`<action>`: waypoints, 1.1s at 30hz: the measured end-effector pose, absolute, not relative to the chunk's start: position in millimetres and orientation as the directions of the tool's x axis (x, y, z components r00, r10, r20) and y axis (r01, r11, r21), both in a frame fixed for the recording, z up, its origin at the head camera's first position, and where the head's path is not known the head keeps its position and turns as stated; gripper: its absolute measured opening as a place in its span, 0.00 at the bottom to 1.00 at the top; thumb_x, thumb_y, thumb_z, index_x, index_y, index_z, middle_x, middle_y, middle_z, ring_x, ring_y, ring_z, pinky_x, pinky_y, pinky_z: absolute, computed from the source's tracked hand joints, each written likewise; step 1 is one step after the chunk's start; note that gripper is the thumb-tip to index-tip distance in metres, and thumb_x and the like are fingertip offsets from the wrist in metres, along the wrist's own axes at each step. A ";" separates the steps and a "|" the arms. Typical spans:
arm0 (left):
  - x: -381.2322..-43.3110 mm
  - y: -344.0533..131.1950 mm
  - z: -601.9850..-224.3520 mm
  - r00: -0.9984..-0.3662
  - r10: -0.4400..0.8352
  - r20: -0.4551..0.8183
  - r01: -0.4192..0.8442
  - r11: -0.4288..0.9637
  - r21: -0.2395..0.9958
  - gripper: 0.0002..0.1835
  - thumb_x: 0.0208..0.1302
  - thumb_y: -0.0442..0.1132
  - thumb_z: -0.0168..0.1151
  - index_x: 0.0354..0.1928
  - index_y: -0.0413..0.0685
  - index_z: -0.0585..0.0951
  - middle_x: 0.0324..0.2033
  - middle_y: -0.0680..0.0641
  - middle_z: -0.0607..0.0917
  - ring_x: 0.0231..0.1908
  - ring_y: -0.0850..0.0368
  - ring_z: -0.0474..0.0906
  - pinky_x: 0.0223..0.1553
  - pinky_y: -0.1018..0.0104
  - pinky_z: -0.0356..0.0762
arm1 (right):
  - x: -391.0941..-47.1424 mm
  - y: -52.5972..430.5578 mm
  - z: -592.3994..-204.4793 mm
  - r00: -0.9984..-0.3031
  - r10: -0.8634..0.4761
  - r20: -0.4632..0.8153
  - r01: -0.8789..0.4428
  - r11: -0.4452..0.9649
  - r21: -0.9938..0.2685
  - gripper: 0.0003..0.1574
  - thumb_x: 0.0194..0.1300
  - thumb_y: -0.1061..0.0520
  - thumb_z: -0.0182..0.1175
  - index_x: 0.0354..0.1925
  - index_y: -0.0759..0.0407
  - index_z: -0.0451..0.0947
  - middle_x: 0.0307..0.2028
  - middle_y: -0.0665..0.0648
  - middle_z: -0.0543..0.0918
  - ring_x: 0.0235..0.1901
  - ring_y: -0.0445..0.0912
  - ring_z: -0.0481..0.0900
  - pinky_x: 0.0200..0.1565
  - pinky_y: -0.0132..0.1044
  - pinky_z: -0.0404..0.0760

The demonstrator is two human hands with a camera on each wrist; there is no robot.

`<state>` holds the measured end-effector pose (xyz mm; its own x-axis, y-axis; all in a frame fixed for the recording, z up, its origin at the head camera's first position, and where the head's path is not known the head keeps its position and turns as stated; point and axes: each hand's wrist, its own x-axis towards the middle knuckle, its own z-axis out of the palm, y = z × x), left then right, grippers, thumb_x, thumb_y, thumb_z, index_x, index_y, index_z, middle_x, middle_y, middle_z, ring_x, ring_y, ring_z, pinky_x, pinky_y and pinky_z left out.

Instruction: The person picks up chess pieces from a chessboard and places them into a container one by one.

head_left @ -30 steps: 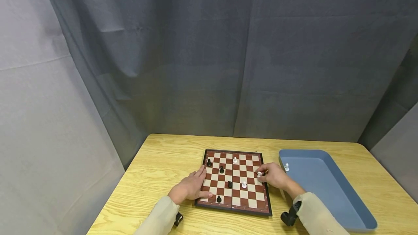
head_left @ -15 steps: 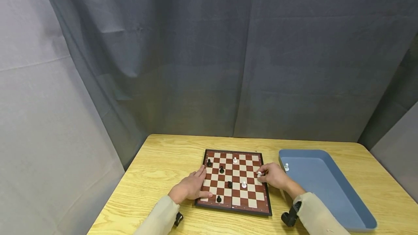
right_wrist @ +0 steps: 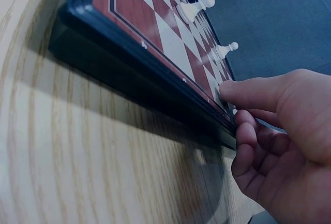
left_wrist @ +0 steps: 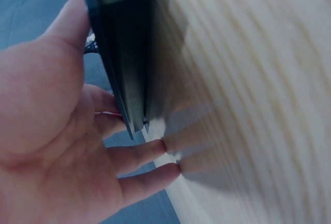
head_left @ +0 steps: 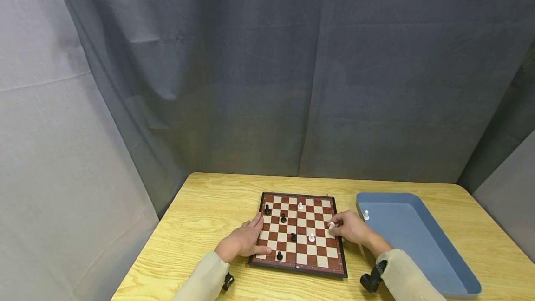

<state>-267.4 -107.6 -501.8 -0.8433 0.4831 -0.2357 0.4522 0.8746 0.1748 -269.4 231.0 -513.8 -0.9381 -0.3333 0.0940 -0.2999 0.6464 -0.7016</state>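
Observation:
A brown-and-cream chessboard [head_left: 321,261] with a dark rim lies on the table. My left hand [head_left: 244,239] rests along its left edge, fingers extended and thumb on the board's front left corner; two fingertips reach the tabletop in the left wrist view. At the right edge, my right hand [head_left: 351,226] pinches a white chess piece [head_left: 331,225] between thumb and fingers, close over the squares; in the right wrist view the fingers mostly hide it. Two white pawns [head_left: 311,238] [right_wrist: 190,10] stand on the right half. Several black pieces [head_left: 283,218] stand toward the left.
A blue-grey tray [head_left: 449,250] sits right of the board, beneath the right forearm's side. One white pawn [head_left: 366,215] stands at its far left edge. A grey curtain [head_left: 251,82] hangs behind the wooden table [head_left: 200,208].
Both hands stay in place, with the right fingers shifting slightly on the white chess piece. The head view has tilted a touch; the standing pieces keep their squares.

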 end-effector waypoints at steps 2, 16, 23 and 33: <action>-267.5 -107.9 -502.1 -0.844 0.483 -0.233 0.453 0.875 0.172 0.53 0.57 0.69 0.54 0.74 0.41 0.50 0.73 0.43 0.46 0.66 0.40 0.57 0.59 0.51 0.67 | -269.1 231.2 -513.7 -0.937 -0.337 0.096 -0.302 0.639 -0.707 0.02 0.56 0.63 0.66 0.30 0.60 0.81 0.24 0.50 0.78 0.23 0.40 0.72 0.24 0.32 0.72; -266.3 -107.4 -502.4 -0.847 0.479 -0.231 0.450 0.877 0.168 0.53 0.57 0.68 0.55 0.73 0.41 0.51 0.73 0.43 0.47 0.66 0.40 0.58 0.59 0.52 0.67 | -268.2 227.1 -498.5 -0.942 -0.322 0.091 -0.283 0.621 -0.731 0.03 0.59 0.63 0.64 0.30 0.59 0.78 0.27 0.51 0.78 0.26 0.43 0.73 0.26 0.34 0.74; -266.6 -106.5 -503.4 -0.848 0.477 -0.233 0.447 0.878 0.171 0.54 0.56 0.69 0.54 0.74 0.42 0.50 0.73 0.43 0.46 0.66 0.41 0.57 0.60 0.52 0.66 | -268.6 228.1 -490.6 -0.948 -0.308 0.074 -0.259 0.618 -0.742 0.04 0.63 0.59 0.63 0.33 0.58 0.78 0.29 0.50 0.78 0.28 0.44 0.74 0.27 0.36 0.74; -265.4 -105.7 -502.5 -0.842 0.488 -0.229 0.461 0.872 0.165 0.54 0.56 0.69 0.54 0.74 0.41 0.50 0.73 0.43 0.46 0.66 0.41 0.57 0.59 0.51 0.67 | -267.8 240.0 -475.1 -0.943 -0.314 0.108 -0.291 0.620 -0.729 0.04 0.64 0.60 0.61 0.35 0.61 0.79 0.28 0.51 0.77 0.28 0.45 0.73 0.28 0.35 0.74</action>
